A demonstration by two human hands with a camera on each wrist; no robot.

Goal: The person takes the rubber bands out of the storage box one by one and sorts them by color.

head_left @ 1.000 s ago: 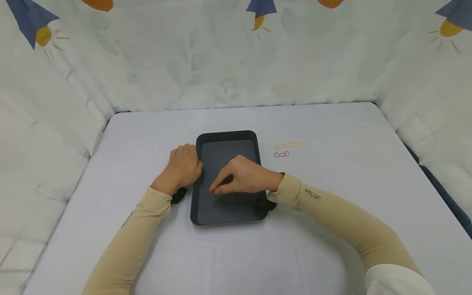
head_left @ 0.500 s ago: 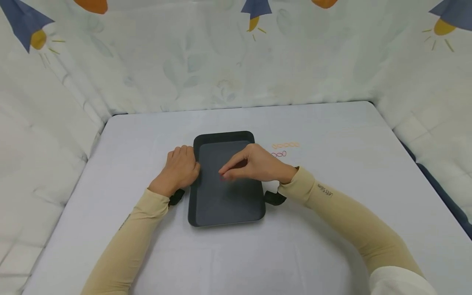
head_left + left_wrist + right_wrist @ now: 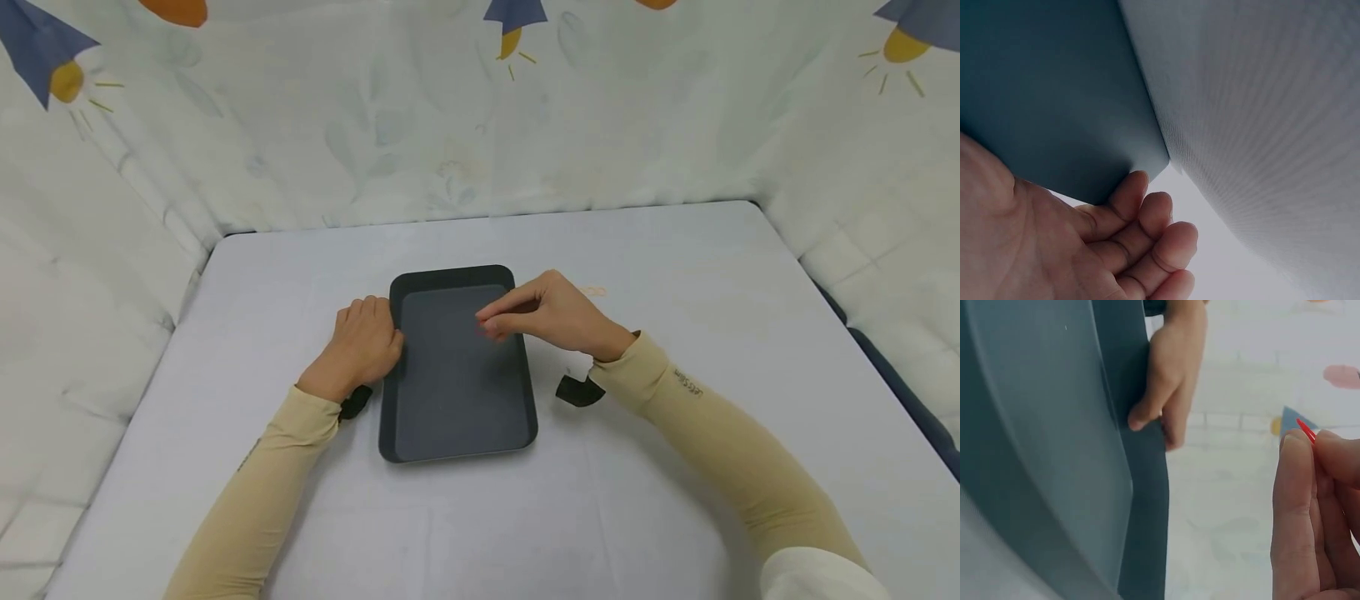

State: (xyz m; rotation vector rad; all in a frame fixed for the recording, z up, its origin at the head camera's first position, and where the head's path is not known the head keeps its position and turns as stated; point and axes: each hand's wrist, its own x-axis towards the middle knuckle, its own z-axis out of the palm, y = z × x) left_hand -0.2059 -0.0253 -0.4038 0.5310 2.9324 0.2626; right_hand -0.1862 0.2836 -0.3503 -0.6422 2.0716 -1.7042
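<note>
A dark grey rectangular tray lies on the white table. My left hand grips its left side, the thumb over the rim and the fingers along the outer wall in the right wrist view. In the left wrist view those fingers curl at the tray's outer wall. My right hand is raised over the tray's right rim. Between its thumb and fingertips it pinches a small red rubber band, partly hidden by the fingers.
Several small orange rubber bands lie on the table right of the tray, partly hidden behind my right hand. A patterned white curtain encloses the back and sides of the table.
My right hand has moved up and to the right, from over the tray's middle to its right rim, with the red rubber band. It now covers the red bands on the table. The left hand stays.
</note>
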